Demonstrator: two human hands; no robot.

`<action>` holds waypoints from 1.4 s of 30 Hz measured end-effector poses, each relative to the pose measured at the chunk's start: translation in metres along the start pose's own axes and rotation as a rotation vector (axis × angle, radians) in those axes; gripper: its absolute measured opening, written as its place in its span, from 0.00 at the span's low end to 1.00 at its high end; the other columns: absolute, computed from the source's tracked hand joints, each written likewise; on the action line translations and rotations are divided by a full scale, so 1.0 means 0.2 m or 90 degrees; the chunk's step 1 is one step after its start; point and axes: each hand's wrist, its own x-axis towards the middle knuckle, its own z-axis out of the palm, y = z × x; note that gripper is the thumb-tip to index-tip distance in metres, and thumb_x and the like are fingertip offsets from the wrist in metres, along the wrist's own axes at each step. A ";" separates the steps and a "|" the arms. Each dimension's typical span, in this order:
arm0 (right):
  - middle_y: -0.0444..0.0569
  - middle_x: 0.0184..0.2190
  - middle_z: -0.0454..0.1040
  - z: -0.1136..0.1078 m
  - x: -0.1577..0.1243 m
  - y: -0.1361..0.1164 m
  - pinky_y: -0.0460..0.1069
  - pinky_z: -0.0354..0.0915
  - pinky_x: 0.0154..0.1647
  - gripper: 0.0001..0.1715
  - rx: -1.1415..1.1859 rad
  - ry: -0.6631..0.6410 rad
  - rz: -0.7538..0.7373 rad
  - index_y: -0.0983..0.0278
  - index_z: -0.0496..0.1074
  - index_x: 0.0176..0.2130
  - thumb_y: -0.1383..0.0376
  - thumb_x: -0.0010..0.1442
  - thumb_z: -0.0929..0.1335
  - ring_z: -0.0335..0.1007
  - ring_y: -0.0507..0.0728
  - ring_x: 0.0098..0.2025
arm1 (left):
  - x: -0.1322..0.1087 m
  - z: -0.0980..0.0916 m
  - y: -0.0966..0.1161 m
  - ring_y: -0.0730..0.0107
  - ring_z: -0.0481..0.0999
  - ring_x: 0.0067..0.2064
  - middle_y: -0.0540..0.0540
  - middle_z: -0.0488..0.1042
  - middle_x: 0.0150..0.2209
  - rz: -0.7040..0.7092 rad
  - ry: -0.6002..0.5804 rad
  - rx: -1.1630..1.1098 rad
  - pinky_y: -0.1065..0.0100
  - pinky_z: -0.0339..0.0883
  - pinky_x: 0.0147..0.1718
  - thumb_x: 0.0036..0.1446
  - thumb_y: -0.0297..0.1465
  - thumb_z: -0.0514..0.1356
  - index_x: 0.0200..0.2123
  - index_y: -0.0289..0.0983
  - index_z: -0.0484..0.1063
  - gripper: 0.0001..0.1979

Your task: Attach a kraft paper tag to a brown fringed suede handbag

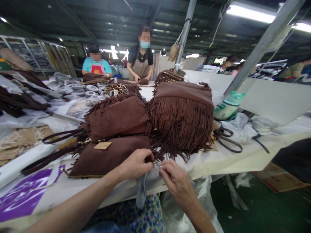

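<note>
My left hand [139,163] is closed in a pinch at the near right corner of a dark brown bag [116,150], beside a small metal fitting [155,164]. Its fingertips hide what lies between them. A greyish clear plastic strip [141,192] hangs just under that hand, over the table edge. Facing it, my right hand [175,178] pinches a thin pale strand by the fitting. On the bag lies a tan tag [103,145]. Another brown bag [119,118] rests above it, with wrist straps [60,136] reaching out left.
A tall stack of fringed brown bags [182,110] stands to the right. Behind it is a green container [229,105]. Metal rings and plastic wrapping [92,89] cover the far left. Across the table, a person in an apron [142,63] handles a small brown item. A slanted post [262,48] rises right.
</note>
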 end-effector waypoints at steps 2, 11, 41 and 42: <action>0.48 0.37 0.70 0.01 -0.01 0.00 0.47 0.62 0.40 0.10 0.002 0.003 -0.003 0.61 0.66 0.31 0.69 0.64 0.62 0.68 0.54 0.39 | 0.00 -0.01 -0.01 0.68 0.73 0.37 0.48 0.76 0.34 0.002 -0.008 -0.020 0.71 0.63 0.36 0.45 0.25 0.54 0.35 0.35 0.74 0.12; 0.47 0.36 0.71 0.06 -0.02 -0.01 0.46 0.63 0.38 0.12 -0.077 0.041 0.027 0.61 0.68 0.31 0.64 0.66 0.61 0.70 0.54 0.35 | 0.01 -0.02 -0.01 0.67 0.73 0.37 0.48 0.77 0.34 0.003 -0.033 -0.051 0.71 0.64 0.35 0.47 0.26 0.54 0.34 0.34 0.74 0.11; 0.48 0.37 0.71 0.18 -0.06 0.01 0.45 0.67 0.30 0.15 -0.100 0.243 0.045 0.61 0.75 0.32 0.57 0.63 0.65 0.71 0.53 0.33 | 0.05 -0.05 -0.04 0.69 0.71 0.33 0.49 0.75 0.32 -0.031 -0.078 -0.113 0.74 0.59 0.28 0.45 0.26 0.57 0.37 0.35 0.74 0.13; 0.48 0.37 0.71 0.19 -0.06 0.02 0.45 0.67 0.30 0.14 -0.089 0.247 0.050 0.61 0.75 0.32 0.57 0.63 0.65 0.71 0.53 0.32 | 0.05 -0.05 -0.04 0.69 0.71 0.34 0.49 0.74 0.32 -0.031 -0.078 -0.118 0.74 0.59 0.28 0.45 0.27 0.57 0.37 0.35 0.74 0.14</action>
